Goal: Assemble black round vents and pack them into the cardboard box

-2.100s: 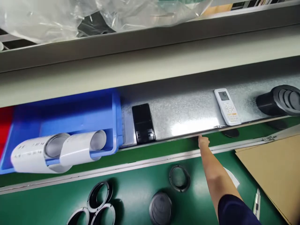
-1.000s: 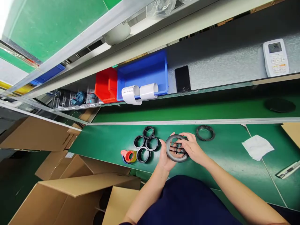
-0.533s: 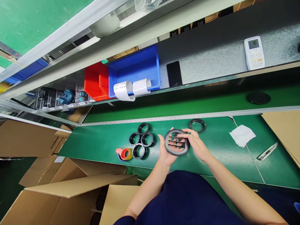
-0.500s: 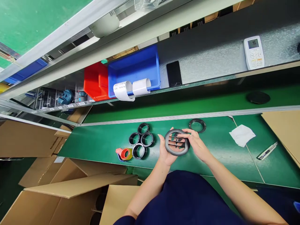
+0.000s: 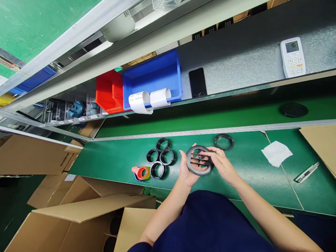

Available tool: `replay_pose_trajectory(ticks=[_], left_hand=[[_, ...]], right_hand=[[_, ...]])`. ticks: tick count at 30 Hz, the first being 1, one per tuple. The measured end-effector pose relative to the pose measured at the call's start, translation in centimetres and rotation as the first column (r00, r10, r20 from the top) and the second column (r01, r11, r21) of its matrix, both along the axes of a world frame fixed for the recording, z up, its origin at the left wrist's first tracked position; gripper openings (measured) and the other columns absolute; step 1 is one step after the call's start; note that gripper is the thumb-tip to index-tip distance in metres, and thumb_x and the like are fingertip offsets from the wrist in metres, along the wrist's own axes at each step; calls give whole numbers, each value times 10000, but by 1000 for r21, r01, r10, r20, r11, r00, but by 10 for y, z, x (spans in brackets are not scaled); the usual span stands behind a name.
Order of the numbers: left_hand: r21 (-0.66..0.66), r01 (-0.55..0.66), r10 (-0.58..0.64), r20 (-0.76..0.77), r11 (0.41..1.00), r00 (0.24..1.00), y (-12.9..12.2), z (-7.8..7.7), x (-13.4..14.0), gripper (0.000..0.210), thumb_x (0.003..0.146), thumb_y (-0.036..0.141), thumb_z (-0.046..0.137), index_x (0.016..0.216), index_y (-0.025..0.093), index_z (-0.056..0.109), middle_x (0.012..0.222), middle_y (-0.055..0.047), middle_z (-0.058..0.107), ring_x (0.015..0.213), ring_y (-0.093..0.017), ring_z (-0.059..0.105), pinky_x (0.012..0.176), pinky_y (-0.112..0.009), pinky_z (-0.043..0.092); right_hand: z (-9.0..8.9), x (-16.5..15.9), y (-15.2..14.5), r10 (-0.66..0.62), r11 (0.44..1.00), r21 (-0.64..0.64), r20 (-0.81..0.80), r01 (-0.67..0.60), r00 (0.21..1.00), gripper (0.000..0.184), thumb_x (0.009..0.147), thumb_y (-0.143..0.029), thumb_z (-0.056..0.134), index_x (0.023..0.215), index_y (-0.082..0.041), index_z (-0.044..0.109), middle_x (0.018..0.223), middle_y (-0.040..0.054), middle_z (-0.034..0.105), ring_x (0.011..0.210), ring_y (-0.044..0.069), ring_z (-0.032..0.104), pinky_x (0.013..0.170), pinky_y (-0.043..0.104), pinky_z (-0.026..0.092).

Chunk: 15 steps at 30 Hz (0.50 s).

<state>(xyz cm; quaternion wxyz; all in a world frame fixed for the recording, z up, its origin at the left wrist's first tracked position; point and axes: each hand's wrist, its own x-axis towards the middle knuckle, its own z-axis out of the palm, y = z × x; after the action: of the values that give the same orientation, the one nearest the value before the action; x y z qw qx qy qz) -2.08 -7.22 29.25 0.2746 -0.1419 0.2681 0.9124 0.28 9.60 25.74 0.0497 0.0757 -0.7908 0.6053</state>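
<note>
Holding a black vent (image 5: 199, 161) above the green tabletop (image 5: 246, 168) — left hand (image 5: 187, 171) cups its rim, right hand (image 5: 222, 164) fingers (image 5: 210, 153) pinch the slats. Five rings — four clustered (image 5: 160, 157), one apart (image 5: 224, 141) — lie unfitted; assembly looks barely begun.

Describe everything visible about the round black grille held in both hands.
The round black vent grille looks like matte plastic: a thick ring frame with several dark slats across its opening, green bench showing between them. It is held just above the green worktop, face toward the camera. The left hand cups its left rim and underside; the right hand grips the right rim, fingertips reaching onto the slats. Nothing else touches it.
</note>
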Motion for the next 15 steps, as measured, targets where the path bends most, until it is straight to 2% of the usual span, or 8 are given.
replay_pose_trajectory(ticks=[3, 8, 10, 13, 15], left_hand=[[23, 0, -1, 20, 1000, 1000, -4, 2, -1, 667, 887, 725, 452, 1366, 269, 533, 1234, -116, 640, 1093, -298, 597, 995, -528, 445], [78, -15, 11, 51, 997, 999, -12, 2, -1, 650, 898, 702, 473, 1328, 223, 565, 1227, -125, 642, 1086, -282, 605, 962, -443, 475], [92, -7, 2, 51, 996, 999, -13, 3, 0, 637, 900, 698, 473, 1313, 224, 572, 1229, -132, 640, 1074, -289, 609, 914, -440, 495], [98, -3, -3, 63, 995, 998, -11, 4, 2, 649, 879, 723, 482, 1257, 210, 606, 1125, -131, 673, 986, -280, 632, 840, -422, 514], [107, -23, 12, 106, 994, 994, -9, 6, 3, 657, 887, 734, 447, 1209, 189, 625, 1114, -131, 680, 986, -267, 634, 867, -421, 509]], right_hand=[[-4, 1, 0, 19, 997, 70, -62, -15, 998, 456, 1044, -529, 339, 1282, -305, 657, 1370, 96, 479, 1311, 307, 382, 1107, 540, 358], [-7, 3, 2, 151, 962, 262, -291, -73, 945, 464, 1014, -508, 474, 1445, -339, 503, 1477, 83, 383, 1338, 338, 329, 1105, 584, 350], [-8, 2, 2, 155, 953, 298, -334, -52, 930, 459, 1012, -481, 496, 1448, -339, 499, 1465, 88, 402, 1327, 342, 348, 1096, 598, 362], [-8, 1, 0, 128, 953, 302, -382, -7, 915, 446, 1025, -411, 487, 1461, -317, 486, 1426, 103, 461, 1300, 333, 397, 1078, 592, 401], [-9, 2, -2, 121, 957, 289, -418, 5, 900, 442, 1035, -361, 472, 1473, -308, 471, 1386, 103, 516, 1271, 319, 443, 1053, 566, 444]])
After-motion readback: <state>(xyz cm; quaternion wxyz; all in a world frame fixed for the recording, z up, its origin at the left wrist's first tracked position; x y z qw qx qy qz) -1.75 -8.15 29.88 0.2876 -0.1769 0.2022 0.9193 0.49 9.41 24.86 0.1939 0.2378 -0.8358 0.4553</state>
